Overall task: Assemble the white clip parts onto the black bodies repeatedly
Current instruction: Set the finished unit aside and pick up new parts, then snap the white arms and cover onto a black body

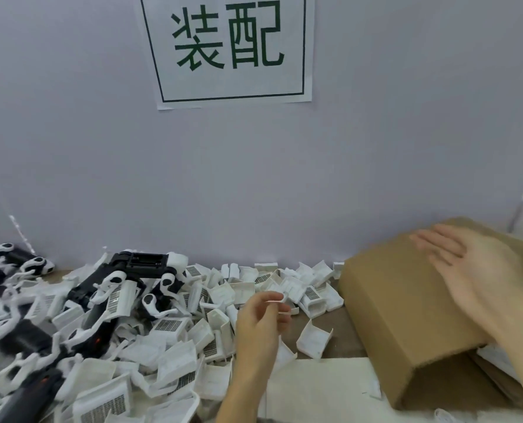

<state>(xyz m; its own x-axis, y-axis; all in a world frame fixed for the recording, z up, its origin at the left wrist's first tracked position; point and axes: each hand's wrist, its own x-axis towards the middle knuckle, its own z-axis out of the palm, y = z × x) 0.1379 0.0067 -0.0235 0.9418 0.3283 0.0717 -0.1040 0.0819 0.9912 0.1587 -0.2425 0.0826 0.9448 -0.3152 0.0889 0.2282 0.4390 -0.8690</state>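
Observation:
A heap of white clip parts [174, 340] covers the left and middle of the table. Black bodies [138, 264] with white arms lie among them at the left. My left hand [260, 325] hovers over the heap's right edge, and its fingertips pinch a small white clip part [280, 297]. My right hand [480, 270] is blurred, open with straight fingers, palm up over the cardboard box [391, 300]. It holds nothing.
The cardboard box lies on its side at the right, its open end toward me. A white paper sheet [318, 389] lies in front of it. A grey wall with a printed sign [226, 47] stands right behind the table.

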